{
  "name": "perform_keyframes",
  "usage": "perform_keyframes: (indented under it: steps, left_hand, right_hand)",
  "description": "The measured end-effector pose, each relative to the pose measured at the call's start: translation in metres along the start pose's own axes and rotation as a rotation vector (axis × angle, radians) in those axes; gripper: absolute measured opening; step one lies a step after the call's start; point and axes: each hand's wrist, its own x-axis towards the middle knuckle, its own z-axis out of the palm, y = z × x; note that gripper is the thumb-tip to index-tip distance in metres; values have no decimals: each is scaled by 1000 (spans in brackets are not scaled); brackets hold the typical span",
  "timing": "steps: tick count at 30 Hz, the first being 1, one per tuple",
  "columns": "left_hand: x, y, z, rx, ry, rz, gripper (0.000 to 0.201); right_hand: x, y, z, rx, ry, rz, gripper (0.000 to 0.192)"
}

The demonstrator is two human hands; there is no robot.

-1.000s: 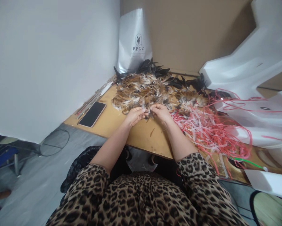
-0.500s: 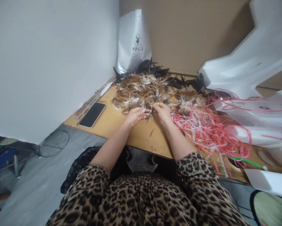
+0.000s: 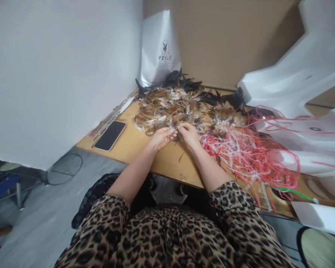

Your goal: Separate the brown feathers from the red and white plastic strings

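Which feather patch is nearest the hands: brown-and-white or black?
The brown-and-white feather heap. Left hand and right hand pinch at its near edge, fingertips almost meeting. The black feathers lie farther back, by the white bag.

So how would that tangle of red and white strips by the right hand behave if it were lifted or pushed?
The red and white strips look thin and curl in loose loops, so probably floppy and light. They lie interlaced, so lifting one would likely drag others along. Pushed, the heap would probably slide and spread across the wooden table rather than roll.
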Motion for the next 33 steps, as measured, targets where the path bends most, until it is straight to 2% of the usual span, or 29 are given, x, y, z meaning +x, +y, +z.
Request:
perform_keyframes:
  steps: [3, 5, 8, 11, 16, 24, 33]
  left_hand:
    - [0, 3, -1, -77, -2, -11, 2]
    - [0, 5, -2, -122, -5, -19, 6]
    - [0, 6, -3, -165, -16, -30, 9]
    - [0, 6, -3, -168, -50, -46, 9]
    - [-1, 4, -3, -62, -44, -40, 3]
    - [0, 0, 1, 132, 54, 23, 14]
    - [1, -1, 2, 215, 72, 24, 16]
  right_hand:
    - [1, -3, -3, 151, 1, 55, 28]
    - [1, -5, -6, 210, -60, 91, 29]
    - [1, -7, -9, 241, -157, 124, 31]
    - [-1, -7, -8, 233, -198, 124, 30]
    - [0, -3, -6, 241, -145, 131, 28]
    - [2, 0, -7, 195, -81, 97, 29]
    - [1, 2, -5, 73, -33, 30, 27]
